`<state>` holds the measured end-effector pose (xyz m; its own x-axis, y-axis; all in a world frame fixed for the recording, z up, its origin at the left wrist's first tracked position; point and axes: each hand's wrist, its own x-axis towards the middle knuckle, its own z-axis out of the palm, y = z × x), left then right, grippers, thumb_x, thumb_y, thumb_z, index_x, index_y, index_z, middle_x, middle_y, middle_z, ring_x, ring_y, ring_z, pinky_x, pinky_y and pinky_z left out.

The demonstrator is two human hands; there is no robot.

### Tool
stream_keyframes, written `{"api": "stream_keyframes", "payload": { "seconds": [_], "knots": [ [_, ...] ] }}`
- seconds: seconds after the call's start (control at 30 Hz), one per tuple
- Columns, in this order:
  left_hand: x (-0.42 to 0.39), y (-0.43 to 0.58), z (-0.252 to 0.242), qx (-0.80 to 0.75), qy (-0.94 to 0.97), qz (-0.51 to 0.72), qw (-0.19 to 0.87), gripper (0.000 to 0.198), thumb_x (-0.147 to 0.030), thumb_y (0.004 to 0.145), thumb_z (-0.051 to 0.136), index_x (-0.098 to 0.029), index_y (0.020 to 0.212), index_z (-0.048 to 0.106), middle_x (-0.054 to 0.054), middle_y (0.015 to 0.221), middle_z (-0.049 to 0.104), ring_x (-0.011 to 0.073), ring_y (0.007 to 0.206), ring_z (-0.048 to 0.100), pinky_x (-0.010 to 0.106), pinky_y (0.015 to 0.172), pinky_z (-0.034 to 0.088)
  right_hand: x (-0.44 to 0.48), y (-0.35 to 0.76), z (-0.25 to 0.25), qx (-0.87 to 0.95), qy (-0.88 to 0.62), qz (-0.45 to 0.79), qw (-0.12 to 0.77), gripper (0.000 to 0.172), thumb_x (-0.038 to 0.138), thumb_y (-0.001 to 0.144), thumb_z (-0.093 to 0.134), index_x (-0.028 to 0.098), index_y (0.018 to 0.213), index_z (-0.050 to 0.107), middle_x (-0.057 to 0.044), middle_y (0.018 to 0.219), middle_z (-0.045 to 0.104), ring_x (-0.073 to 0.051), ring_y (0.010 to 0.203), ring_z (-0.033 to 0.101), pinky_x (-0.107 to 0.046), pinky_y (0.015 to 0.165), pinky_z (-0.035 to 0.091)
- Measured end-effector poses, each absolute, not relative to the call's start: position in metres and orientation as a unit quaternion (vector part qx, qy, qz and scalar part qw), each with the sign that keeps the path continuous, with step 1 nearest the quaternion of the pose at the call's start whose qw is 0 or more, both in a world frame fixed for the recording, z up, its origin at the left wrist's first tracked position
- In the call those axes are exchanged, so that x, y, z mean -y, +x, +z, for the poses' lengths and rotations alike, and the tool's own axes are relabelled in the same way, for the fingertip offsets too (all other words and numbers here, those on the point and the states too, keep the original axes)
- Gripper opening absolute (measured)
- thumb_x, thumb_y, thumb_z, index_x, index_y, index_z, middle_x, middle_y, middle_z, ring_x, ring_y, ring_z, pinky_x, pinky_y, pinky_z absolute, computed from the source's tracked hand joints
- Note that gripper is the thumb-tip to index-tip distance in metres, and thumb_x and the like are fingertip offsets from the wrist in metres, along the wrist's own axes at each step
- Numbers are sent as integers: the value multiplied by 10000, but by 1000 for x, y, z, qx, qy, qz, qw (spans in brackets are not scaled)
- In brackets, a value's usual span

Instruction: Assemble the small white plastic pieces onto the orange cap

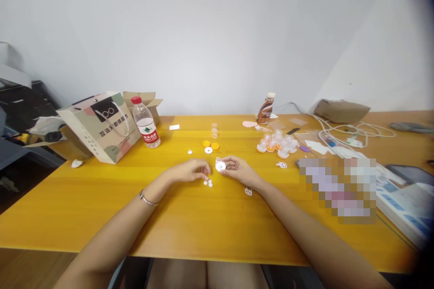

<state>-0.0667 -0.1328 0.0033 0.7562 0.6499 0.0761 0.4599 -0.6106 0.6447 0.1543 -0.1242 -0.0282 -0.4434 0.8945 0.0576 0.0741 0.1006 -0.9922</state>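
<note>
My right hand (pixel 237 170) rests on the yellow table (pixel 190 216) with its fingers curled round a small white round part (pixel 220 166). My left hand (pixel 190 170) lies just left of it, fingers bent down and pinched near several tiny white pieces (pixel 208 183) on the table. Whether the left fingers hold one is unclear. A bracelet (pixel 148 198) sits on my left wrist. A white lacy piece (pixel 248 191) lies by my right wrist. Yellow and white round caps (pixel 210 146) lie a little farther back.
A paper bag (pixel 101 127) and a water bottle (pixel 146 123) stand at the back left. A pile of clear and orange capsules (pixel 278 143) and a brown drink bottle (pixel 266 109) are at the back right. Cables (pixel 346 135) and booklets (pixel 403 198) fill the right side.
</note>
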Motion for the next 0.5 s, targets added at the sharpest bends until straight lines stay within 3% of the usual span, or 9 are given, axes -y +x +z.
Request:
{"api": "stream_keyframes", "payload": {
  "seconds": [0.13,0.5],
  "knots": [
    [129,-70,-1,-297,897,119,305,145,-242,815,471,-136,868,553,48,877,557,105,749,528,215,685,425,124,154,-29,645,-383,554,363,384,286,556,707,162,886,556,-12,793,624,-113,731,581,-320,798,433],
    [136,-63,0,-302,936,114,142,145,-236,795,477,-169,822,603,38,848,607,117,758,558,209,714,404,124,154,-32,612,-383,594,354,484,274,576,698,193,1029,548,-9,811,642,-131,758,598,-341,820,435]
  ]
}}
